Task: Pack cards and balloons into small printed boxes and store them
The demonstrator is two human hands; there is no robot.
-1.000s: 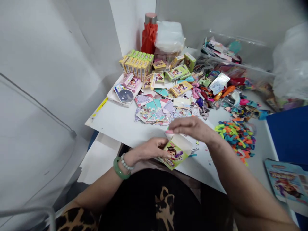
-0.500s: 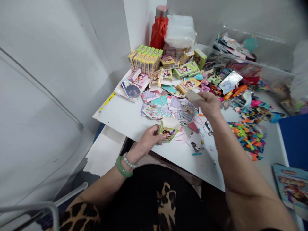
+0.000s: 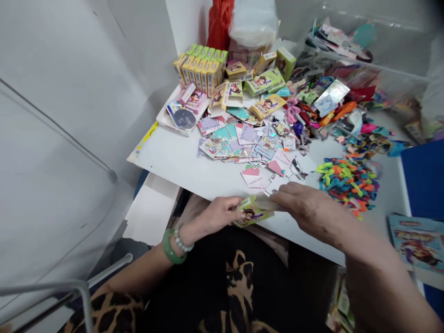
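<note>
My left hand (image 3: 219, 214) is closed around a small green printed box (image 3: 252, 217) at the table's front edge, thumb on its printed face. Against the box's upper right end, my right hand (image 3: 308, 212) pinches a pale flat card-like piece (image 3: 266, 204). Fingers partly hide this piece, and I cannot tell whether it is inside the box or just at its opening. Beyond both hands lies a loose pile of printed cards and stickers (image 3: 248, 134). Colourful small hair clips (image 3: 350, 180) are heaped to the right of the cards.
Yellow and green boxes (image 3: 199, 69) stand in rows at the back left, beside a white tray (image 3: 173, 128). More loose boxes (image 3: 265, 83) lie behind the cards. A clear plastic bin (image 3: 391, 74) and a blue panel (image 3: 423, 180) are on the right.
My right hand has come from over the card pile down to the green box, carrying the pale flat piece. The box has moved nearer to me, and the view has tipped downward.
</note>
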